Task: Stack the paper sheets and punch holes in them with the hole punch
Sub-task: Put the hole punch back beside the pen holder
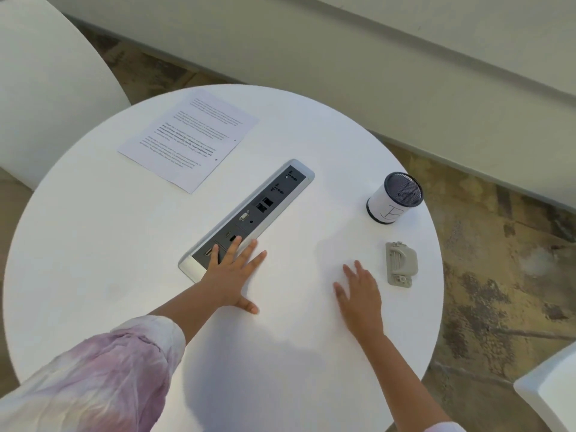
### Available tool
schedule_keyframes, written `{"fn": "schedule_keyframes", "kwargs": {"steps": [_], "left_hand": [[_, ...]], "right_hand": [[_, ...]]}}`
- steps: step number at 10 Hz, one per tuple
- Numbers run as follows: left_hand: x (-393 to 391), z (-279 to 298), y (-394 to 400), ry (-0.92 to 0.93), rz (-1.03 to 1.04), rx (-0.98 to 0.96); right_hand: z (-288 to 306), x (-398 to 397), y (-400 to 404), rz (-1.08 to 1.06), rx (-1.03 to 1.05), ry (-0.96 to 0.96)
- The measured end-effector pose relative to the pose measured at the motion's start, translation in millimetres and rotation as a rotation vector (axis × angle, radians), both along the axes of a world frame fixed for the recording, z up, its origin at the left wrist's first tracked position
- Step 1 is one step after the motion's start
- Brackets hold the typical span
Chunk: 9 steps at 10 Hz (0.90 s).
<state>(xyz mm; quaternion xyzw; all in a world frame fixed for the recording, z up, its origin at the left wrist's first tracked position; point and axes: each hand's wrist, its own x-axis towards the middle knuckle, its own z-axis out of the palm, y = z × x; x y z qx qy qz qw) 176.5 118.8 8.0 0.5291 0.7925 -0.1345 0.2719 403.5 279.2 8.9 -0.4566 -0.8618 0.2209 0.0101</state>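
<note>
Your right hand [361, 296] lies flat, empty, just beside one hole punch [400, 264]; left hand [232, 274] flat, empty; paper sheets [188, 138], one stack, well apart.

A round surface [93, 244] fills the middle of the frame. The paper sheets [190, 138] lie flat on it in the upper left. A socket strip [249, 216] is set into the surface at the centre, running from lower left to upper right. A mesh cup [394, 198] stands upright at the right, and the hole punch [400, 263] lies just below it, near the right rim. The left hand [232, 274] rests flat at centre, its fingers [232, 247] over the strip's lower end. The right hand [360, 291] lies flat just left of the punch, apart from it. A chair [46, 88] sits at upper left, beyond the surface.
</note>
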Motion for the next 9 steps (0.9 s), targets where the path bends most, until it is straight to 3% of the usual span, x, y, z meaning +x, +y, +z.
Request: {"fn": "schedule_keyframes", "kwargs": {"steps": [2,3,5,8,9], "left_hand": [[-6,12,-4,0.065,-0.061,0.048],[-16,5,-31,0.109,-0.140,0.227],[-50,-3,-74,0.055,-0.221,0.353],[-75,17,-109,0.010,-0.088,0.432],[-90,9,-124,0.071,-0.099,0.466]], "right_hand": [[-13,-19,-38,0.111,0.044,-0.197],[-8,-31,-59,0.127,0.010,-0.297],[3,-54,-102,0.139,0.024,-0.320],[26,-91,-152,0.096,-0.039,-0.323],[25,-98,-162,0.125,-0.072,-0.229]]}}
